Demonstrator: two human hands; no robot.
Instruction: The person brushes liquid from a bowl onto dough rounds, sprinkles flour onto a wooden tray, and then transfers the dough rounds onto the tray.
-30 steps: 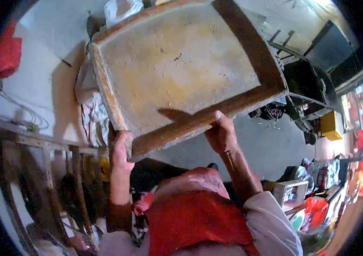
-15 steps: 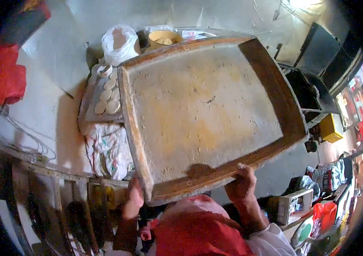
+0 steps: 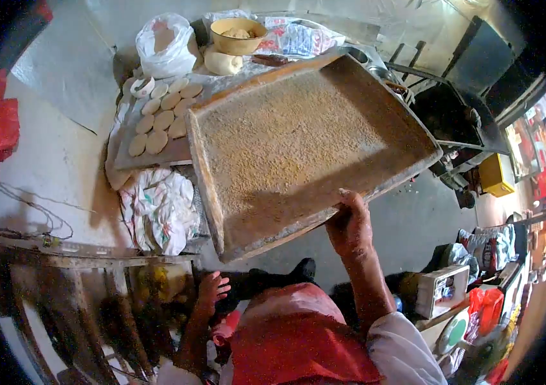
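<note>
Clearly, the right grip (image 3: pixel 350 228) is closed on the near rim of the wooden tray (image 3: pixel 298 147), thumb over the edge and the fingers hidden beneath it. From that grip the tray stretches up and away, tilted, its far end reaching over the tabletop (image 3: pixel 157 156) and its floor dusted with pale crumbs (flour or meal, I cannot tell which). The left grip (image 3: pixel 211 292) is open, fingers spread, holding nothing. It hangs below the tray's lower-left corner, apart from it, just beside a wooden rack (image 3: pixel 61 269). Up beyond the left grip, beside the tray's left rim, rows of flat dough rounds (image 3: pixel 161 119) lie on the tabletop. Past them stand a white plastic bag (image 3: pixel 167 48), a yellow bowl (image 3: pixel 238 35) and a dough lump (image 3: pixel 223 63) against the bowl's base. A printed cloth (image 3: pixel 161 212) hangs off the tabletop, between the left grip and the rounds. Below the right grip is a red apron (image 3: pixel 298 346).
</note>
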